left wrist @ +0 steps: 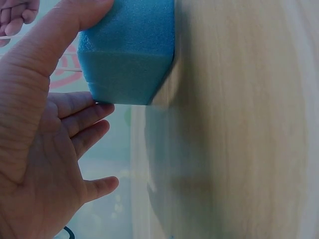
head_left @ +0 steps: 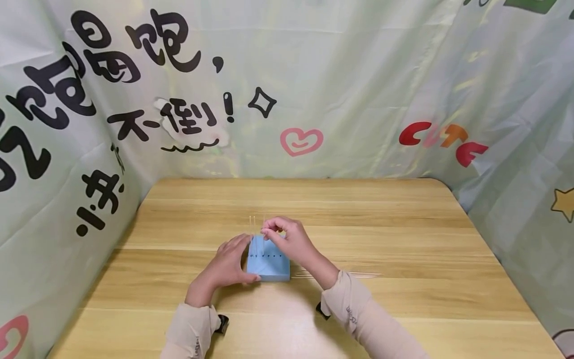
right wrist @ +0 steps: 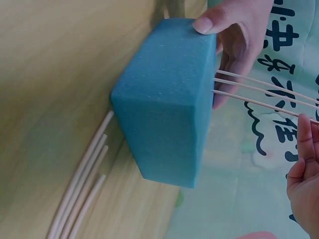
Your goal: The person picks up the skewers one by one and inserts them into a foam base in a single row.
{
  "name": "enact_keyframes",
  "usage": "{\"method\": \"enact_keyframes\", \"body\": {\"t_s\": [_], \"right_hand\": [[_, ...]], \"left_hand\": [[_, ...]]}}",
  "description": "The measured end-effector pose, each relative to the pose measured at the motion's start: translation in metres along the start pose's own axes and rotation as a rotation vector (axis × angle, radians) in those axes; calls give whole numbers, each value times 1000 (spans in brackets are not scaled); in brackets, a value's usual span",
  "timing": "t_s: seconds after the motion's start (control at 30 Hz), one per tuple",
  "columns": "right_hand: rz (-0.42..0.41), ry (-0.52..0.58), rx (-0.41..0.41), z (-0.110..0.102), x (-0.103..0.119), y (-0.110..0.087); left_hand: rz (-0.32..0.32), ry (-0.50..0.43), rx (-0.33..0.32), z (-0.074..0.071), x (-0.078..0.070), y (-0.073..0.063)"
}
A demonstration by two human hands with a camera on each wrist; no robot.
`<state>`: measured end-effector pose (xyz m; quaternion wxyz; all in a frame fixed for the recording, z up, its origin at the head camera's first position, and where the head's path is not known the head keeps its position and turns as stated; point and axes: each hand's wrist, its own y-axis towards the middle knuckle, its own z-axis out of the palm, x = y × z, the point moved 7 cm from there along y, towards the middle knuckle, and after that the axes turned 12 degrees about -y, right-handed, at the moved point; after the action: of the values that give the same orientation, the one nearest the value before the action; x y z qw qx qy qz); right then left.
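A blue foam block (head_left: 269,270) with a row of small dark holes across its top sits on the table. My left hand (head_left: 229,262) grips its left side, with the thumb on the near face and the fingers towards the back. Two thin wooden sticks (head_left: 250,225) stand upright at the left end of the row. Over the block, my right hand (head_left: 293,242) pinches a third stick (right wrist: 264,103) between thumb and fingertips near its upper end. That stick's lower end meets the top at a hole beside the other two.
More loose wooden sticks (head_left: 365,274) lie on the table to the right of the block, partly under the right forearm. The wooden table (head_left: 358,209) is bordered by a printed cloth backdrop (head_left: 358,89) at the back and sides.
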<state>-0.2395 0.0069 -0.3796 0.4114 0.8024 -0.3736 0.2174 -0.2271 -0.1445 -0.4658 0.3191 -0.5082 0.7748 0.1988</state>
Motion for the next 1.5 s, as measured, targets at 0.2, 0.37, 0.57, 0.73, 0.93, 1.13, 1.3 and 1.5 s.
{"method": "enact_keyframes", "body": {"t_s": [0.2, 0.37, 0.57, 0.73, 0.93, 1.13, 1.3, 1.5], "right_hand": [[-22, -18, 16, 7, -1, -4], [-24, -48, 48, 14, -7, -12], [-25, -52, 70, 19, -10, -16], [-17, -58, 73, 21, -12, -18], [-1, -67, 71, 20, -14, -19], [35, -57, 70, 12, -17, -19], [58, -59, 65, 2, -22, -22], [93, -80, 43, -13, -34, -32]], "left_hand": [[17, 10, -4, 0, 0, 1], [24, 11, -3, 0, 1, 0], [26, 13, -9, -1, 0, 0], [23, 14, -12, -1, -1, -1], [32, 20, -14, 0, -1, -1], [9, 20, -5, 1, -1, -1], [2, 19, 0, 2, -1, -1], [-7, 15, -1, 2, 0, -1]]}}
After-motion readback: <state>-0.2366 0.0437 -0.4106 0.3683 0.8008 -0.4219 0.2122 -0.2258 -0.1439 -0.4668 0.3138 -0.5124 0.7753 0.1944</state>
